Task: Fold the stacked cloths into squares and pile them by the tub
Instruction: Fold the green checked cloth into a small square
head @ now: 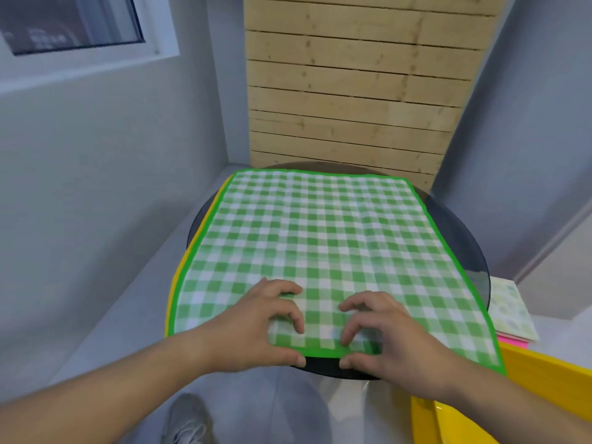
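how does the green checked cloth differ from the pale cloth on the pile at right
The green checked cloth lies spread over the round table; the pale cloth is a smaller rectangle, apparently folded, topping a pile beside it. The green one has bold checks; the pale one a faint print. The left hand and right hand pinch the green cloth's near edge; nothing touches the pale one. Both lie flat.

Both bare arms reach forward, side by side. The left hand (266,325) and the right hand (387,334) sit close together at the near edge of the table (472,264). On each hand the fingers curl on top of the cloth (320,235) and the thumb tucks under its edge, pinching it.
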### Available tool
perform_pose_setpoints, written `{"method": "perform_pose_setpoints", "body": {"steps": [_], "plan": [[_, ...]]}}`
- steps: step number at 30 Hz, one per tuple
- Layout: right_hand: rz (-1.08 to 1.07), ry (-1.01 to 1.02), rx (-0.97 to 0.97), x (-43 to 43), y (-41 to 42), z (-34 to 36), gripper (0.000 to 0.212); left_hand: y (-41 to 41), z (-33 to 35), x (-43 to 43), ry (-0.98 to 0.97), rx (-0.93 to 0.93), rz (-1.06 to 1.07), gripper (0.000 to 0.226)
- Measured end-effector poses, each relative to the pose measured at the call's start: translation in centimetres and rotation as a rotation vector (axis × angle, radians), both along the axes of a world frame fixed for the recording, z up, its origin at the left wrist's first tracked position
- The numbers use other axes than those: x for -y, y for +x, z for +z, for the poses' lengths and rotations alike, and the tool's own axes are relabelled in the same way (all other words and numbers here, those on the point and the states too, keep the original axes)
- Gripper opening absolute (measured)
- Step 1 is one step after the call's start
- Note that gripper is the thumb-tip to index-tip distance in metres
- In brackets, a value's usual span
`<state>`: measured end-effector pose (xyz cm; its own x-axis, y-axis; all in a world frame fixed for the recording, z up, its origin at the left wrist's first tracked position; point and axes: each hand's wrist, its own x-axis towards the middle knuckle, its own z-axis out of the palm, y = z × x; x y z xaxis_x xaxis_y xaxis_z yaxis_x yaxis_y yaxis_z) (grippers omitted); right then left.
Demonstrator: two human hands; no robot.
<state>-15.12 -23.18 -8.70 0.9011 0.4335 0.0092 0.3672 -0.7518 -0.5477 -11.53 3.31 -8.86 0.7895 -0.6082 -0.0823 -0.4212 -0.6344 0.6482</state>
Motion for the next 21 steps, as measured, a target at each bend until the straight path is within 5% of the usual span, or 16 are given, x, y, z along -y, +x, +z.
{"method": "perform_pose_setpoints", "body": {"steps": [12, 21], "plan": [[-0.060, 0.068, 0.089, -0.7, -0.5, 1.0, 0.013, 0.1, 2.1, 0.4, -0.091, -0.104, 0.133, 0.020], [-0.128, 0.091, 0.286, -0.3, 0.5, 5.4, 0.012, 1.3, 5.9, -0.1, -0.029, -0.002, 0.121, 0.016]]}}
